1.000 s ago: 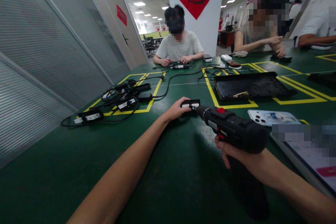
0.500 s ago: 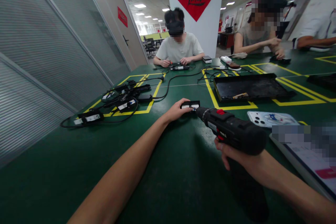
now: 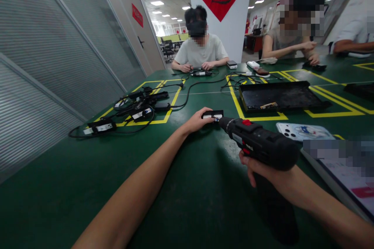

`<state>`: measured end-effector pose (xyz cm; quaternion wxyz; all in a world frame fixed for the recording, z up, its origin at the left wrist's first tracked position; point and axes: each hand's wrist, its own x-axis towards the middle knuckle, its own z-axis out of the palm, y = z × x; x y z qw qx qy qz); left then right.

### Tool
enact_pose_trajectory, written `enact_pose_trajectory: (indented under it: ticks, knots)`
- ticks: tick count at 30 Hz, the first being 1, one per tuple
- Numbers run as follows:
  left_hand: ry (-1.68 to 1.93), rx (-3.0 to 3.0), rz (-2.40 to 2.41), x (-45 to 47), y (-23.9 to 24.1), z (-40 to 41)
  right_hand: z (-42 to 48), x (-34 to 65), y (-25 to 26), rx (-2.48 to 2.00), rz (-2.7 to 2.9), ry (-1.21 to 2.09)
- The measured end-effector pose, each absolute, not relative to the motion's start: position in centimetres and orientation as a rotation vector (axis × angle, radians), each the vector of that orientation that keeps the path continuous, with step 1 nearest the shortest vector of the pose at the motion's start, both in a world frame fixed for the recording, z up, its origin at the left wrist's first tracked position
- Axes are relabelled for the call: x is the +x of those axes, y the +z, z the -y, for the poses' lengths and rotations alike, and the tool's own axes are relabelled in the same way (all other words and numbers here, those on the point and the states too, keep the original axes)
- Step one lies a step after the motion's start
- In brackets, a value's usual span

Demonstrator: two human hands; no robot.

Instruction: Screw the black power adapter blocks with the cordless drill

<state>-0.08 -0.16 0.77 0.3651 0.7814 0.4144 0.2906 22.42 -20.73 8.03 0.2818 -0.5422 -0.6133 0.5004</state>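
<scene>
My left hand (image 3: 199,120) grips a small black box with a white inside (image 3: 217,113) on the green table, its fingers closed on the left end. My right hand (image 3: 257,163) is wrapped round the handle of a black cordless drill (image 3: 260,140) with red details. The drill's chuck points left at the right end of the box. Whether the bit touches the box, I cannot tell, since the tip is small and dark. The drill's lower handle lies in shadow below my hand.
Black cabled devices (image 3: 143,105) lie tangled at the left. A shallow black tray (image 3: 277,95) stands at the right within yellow tape. Closer on the right are a phone (image 3: 304,131) and a pixelated slab-like object (image 3: 336,171). Across the table, a person (image 3: 201,50) handles a similar device.
The view has shifted slightly. Both of my hands keep their hold, and the drill stays at the box's right end with hardly any movement.
</scene>
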Motion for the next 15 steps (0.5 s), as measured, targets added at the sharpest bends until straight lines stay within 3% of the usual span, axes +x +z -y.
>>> enact_pose_trajectory:
  ticks: [15]
  knots:
    - [0.753,2.022,-1.054,-0.15,0.66,0.07,20.59,22.25,8.46,-1.475,1.649,1.353]
